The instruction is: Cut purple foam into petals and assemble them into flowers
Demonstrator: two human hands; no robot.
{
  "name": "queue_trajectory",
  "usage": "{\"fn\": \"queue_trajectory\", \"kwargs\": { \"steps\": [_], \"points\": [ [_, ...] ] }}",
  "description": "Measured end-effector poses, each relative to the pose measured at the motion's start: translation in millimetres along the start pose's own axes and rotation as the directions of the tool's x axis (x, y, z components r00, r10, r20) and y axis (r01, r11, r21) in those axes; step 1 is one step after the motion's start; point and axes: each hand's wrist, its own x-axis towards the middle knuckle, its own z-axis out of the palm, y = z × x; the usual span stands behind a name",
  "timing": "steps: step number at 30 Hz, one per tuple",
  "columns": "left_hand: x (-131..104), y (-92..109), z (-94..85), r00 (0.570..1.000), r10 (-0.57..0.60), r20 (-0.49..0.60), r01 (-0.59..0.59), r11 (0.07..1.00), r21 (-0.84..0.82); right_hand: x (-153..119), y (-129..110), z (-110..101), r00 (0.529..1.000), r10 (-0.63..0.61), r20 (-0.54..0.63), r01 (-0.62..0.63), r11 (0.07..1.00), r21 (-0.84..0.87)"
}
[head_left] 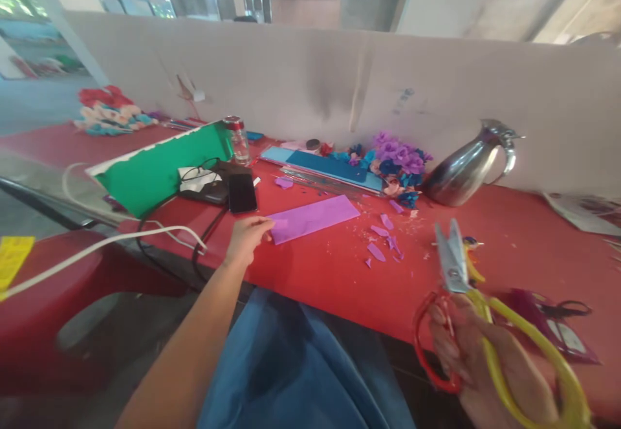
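On my feed, the purple paper [317, 217] lies near the tabletop's [315, 280] front edge, my left hand's [246, 239] fingers pinching its left end. Its long axis runs rightward from them, angled slightly toward the back edge. My right hand [471, 338], farther off, grips scissors [454, 266], blades parted.

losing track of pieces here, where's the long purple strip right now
In the head view, the long purple strip lies mid-frame on the red table, its left end at the left hand, with purple scraps to its right.
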Motion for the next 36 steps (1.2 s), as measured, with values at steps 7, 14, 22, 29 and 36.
{"fn": "queue_trajectory", "kwargs": {
  "steps": [7,14,22,29,36],
  "points": [
    [5.2,-26.7,16.4,0.938,0.344,0.031,-0.333,0.878,0.342,-2.2,33.8,33.5,0.929,0.331,0.165,-0.325,0.944,-0.061],
    [6.7,-29.0,-0.2,0.906,0.404,0.130,-0.395,0.692,0.604,2.7,49.7,49.3,0.872,0.387,0.300,-0.325,0.915,-0.237],
    [-17.6,-35.2,-14.1,0.804,0.566,0.185,-0.536,0.552,0.639,11.1,45.1,68.5,0.753,0.512,0.413,-0.397,0.854,-0.335],
    [-56.3,-42.8,-2.3,0.758,0.620,0.201,-0.515,0.381,0.768,24.2,33.4,87.3,0.687,0.629,0.363,-0.532,0.776,-0.339],
    [-45.6,-31.4,0.8,0.807,0.554,0.205,-0.466,0.385,0.797,32.7,35.2,107.4,0.659,0.645,0.386,-0.507,0.761,-0.405]
  ]
}}
